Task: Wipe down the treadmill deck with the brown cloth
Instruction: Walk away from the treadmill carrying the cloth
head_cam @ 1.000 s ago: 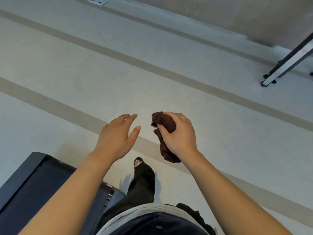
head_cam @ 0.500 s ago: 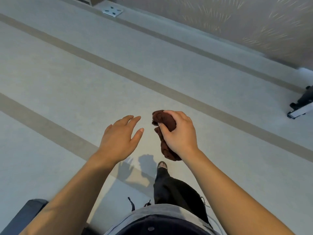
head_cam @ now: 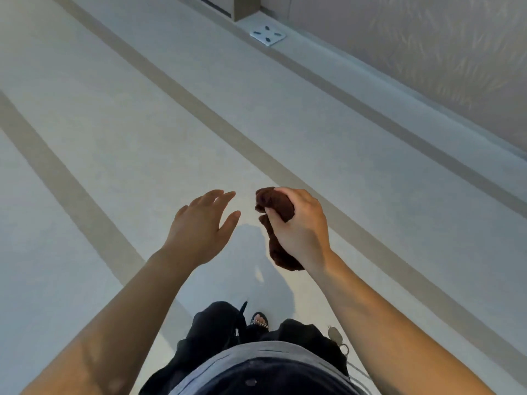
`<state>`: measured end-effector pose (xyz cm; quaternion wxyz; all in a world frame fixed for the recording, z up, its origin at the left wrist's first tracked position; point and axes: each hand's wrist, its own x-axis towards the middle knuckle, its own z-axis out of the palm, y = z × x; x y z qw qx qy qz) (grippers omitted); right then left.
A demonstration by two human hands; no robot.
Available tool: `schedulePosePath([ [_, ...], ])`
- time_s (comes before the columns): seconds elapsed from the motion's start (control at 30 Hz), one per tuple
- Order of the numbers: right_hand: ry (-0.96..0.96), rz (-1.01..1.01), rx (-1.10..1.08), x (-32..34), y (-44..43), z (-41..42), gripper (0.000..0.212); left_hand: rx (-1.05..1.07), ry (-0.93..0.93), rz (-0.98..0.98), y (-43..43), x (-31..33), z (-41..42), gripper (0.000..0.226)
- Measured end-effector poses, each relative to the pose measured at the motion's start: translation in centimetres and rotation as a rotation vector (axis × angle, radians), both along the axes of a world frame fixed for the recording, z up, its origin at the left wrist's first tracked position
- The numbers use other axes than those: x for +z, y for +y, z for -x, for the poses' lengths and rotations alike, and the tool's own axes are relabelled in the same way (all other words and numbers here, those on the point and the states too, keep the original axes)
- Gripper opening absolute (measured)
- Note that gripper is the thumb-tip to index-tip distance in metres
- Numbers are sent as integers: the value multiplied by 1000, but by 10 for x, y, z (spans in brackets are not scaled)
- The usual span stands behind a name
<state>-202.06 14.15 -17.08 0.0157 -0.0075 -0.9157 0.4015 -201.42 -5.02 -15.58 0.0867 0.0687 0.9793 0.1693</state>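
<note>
Pale grey floor [head_cam: 142,124] crossed by tan stripes [head_cam: 71,189] fills the frame and meets a beige textured wall [head_cam: 427,52] at the upper right, with a small metal plate [head_cam: 267,35] at top centre. At centre frame, the right hand [head_cam: 302,232] curls its fingers round the bunched brown cloth [head_cam: 273,201], held above the floor. Beside it the left hand [head_cam: 199,226] holds nothing, its fingers straight and slightly spread.

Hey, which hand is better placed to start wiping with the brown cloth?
Right. The right hand grips the bunched brown cloth, while the left hand is open and empty beside it. The treadmill deck is out of view, so reach cannot be compared.
</note>
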Motion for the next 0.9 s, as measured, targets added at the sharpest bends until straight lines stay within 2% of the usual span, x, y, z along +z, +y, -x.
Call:
schedulePosePath([
  [0.23,10,-55,49,-4,-35,191,31,75,-27,-65,-32,-5,179,52],
  [0.5,54,-39,-73,11,-66,414,32,-58,67,-46,-69,11,435,54],
  [0.73,104,17,-182,25,-63,592,32,-164,77,-43,-68,29,614,55],
  [0.9,126,63,-110,22,-74,750,33,-126,99,-11,-76,26,764,55],
])
